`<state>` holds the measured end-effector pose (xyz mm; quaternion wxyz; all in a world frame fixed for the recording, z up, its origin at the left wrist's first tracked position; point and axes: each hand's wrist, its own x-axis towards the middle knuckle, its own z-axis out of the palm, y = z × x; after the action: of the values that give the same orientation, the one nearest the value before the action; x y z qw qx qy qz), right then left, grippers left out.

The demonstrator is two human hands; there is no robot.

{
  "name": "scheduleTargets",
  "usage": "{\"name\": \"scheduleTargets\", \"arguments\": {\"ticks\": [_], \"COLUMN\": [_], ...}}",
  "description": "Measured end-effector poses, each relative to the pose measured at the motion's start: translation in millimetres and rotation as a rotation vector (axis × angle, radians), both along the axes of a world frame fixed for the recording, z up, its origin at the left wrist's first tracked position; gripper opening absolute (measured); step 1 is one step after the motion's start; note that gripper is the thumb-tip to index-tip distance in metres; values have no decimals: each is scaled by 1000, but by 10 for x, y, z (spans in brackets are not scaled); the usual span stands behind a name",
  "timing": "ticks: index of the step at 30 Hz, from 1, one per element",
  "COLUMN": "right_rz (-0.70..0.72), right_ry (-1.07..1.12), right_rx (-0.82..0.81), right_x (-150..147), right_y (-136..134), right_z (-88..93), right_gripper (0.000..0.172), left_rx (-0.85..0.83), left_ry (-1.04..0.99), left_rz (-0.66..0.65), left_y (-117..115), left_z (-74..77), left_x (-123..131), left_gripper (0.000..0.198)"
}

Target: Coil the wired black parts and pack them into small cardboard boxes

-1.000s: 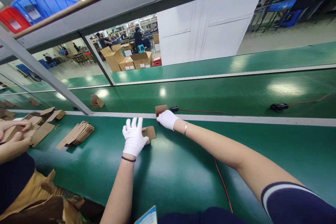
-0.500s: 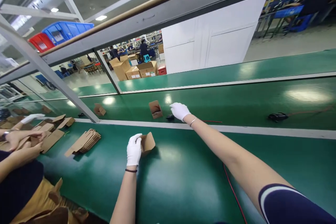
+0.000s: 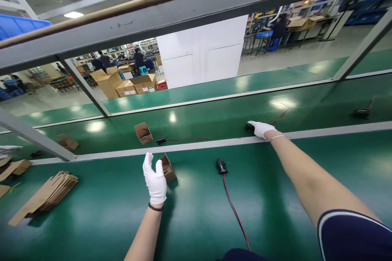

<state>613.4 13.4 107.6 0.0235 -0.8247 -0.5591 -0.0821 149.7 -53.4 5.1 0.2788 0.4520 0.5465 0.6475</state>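
My left hand (image 3: 155, 181), in a white glove, has its thumb and fingers apart beside a small open cardboard box (image 3: 168, 170) on the green bench; I cannot tell whether they touch. My right hand (image 3: 261, 129), also gloved, reaches over the pale strip onto the far green belt. Its fingers are closed on a black plug-like part (image 3: 250, 128) whose red wire trails off to the right. Between my hands a black part with a red wire (image 3: 221, 166) lies on the bench.
On the far belt are an open cardboard box (image 3: 143, 133), a black part with wire (image 3: 161, 140), another box (image 3: 68, 142) and a blurred black part (image 3: 361, 113). Flattened cardboard (image 3: 50, 195) is stacked at the left. A metal post (image 3: 36, 135) rises there, under an overhead beam (image 3: 196, 15).
My view has swung right. My right hand has moved right along the belt to a black part. My left hand has opened away from the box, which now stands beside it.
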Motion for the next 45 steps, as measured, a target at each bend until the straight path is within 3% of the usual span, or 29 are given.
{"name": "scheduleTargets", "arguments": {"ticks": [3,7,9,12,14,16,18,20,25,27,29,31,34,37,40,42,45], "right_rz": [35,258,440,879,993,868,768,829,1078,1099,1033,929,868,944,1119,1223,1181], "right_ry": [114,291,550,945,816,433,165,117,113,163,251,340,298,3,-112,-37,100], "right_rx": [-30,24,62,-29,-164,-219,-168,-46,394,431,391,327,197,-27,-163,-52,285], "right_x": [-73,-732,-1222,-1943,-2284,-2458,-2491,-2456,-2493,-2580,-2649,-2673,-2657,-2656,-2668,-2661,-2646], "right_y": [-58,-155,-301,-647,-880,-1046,-1131,-1167,-1190,-1135,-1032,-918,-839,-952,-1161,-1251,-1248], "right_z": [-24,-77,-113,-123,-86,-25,51,135,306,308,251,143,-47,-158,-128,-47,94], "right_gripper": [48,49,49,52,45,45,40,29,30,29,24,21,23,26,20,21,27], "left_rx": [152,129,19,-93,-102,-73,-43,-63,-193,-239,-279,-261,-143,-34,-25,-65,-122], "left_ry": [113,247,145,-185,-374,-488,-538,-471,-18,203,336,286,2,-341,-669,-634,-407], "left_rz": [-27,-408,-579,-735,-711,-597,-470,-415,-708,-756,-737,-690,-543,-399,-498,-572,-736], "left_y": [-255,-470,-481,-422,-364,-307,-262,-242,-337,-408,-471,-504,-473,-385,-330,-337,-395], "left_z": [135,302,406,549,597,603,583,564,580,606,627,632,612,600,618,635,660], "left_x": [208,596,778,953,977,921,801,657,489,532,592,628,596,508,445,431,437], "left_gripper": [53,43,57,81,70,54,46,43,57,63,58,53,46,38,49,58,65]}}
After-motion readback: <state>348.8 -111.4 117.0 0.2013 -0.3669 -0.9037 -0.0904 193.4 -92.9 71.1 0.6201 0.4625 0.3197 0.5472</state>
